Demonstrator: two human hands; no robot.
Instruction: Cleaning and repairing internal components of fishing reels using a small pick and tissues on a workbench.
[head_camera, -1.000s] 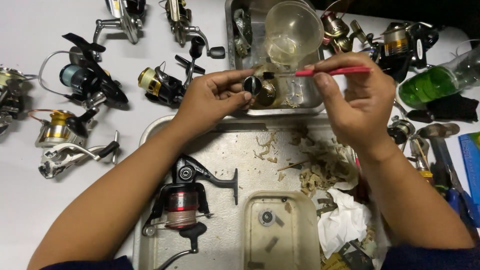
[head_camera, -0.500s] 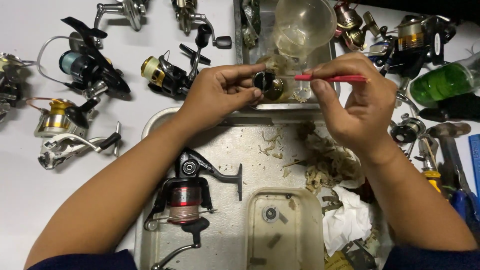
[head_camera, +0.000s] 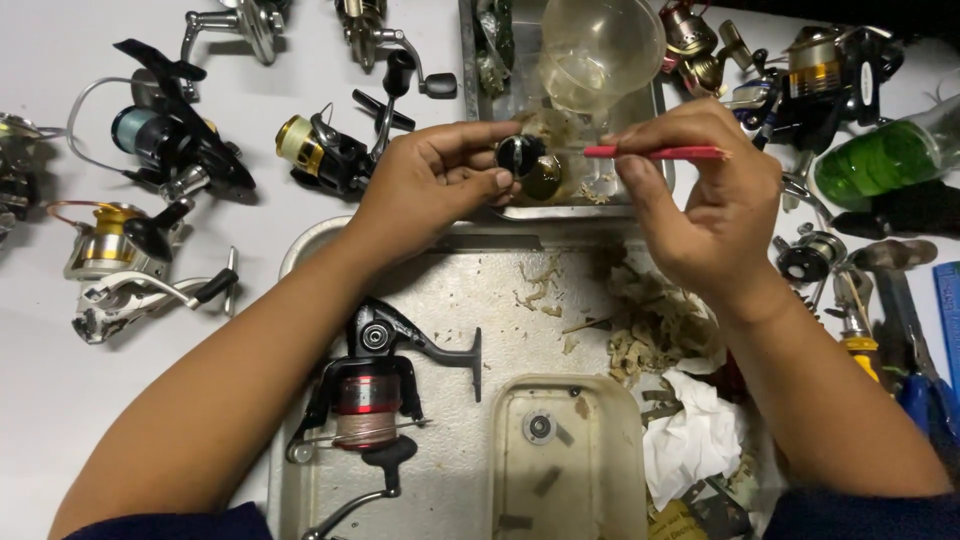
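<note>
Red plastic stands out first: a thin brush handle (head_camera: 655, 153) is pinched in the right hand (head_camera: 705, 205), its fingers clenched on it so the tip meets the small black-and-brass reel part (head_camera: 528, 167). The left hand (head_camera: 435, 185) grasps that part between thumb and fingertips, raised over the far edge of the metal tray (head_camera: 300, 250), seemingly so debris drops inside. A red-spooled spinning reel (head_camera: 368, 400) lies on the tray's near left.

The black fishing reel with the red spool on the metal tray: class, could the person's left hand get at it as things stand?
Probably not at once. The left hand is pinching a small dark round part, so it is busy. The reel lies uncovered on the tray beside that forearm, with nothing over it.
</note>
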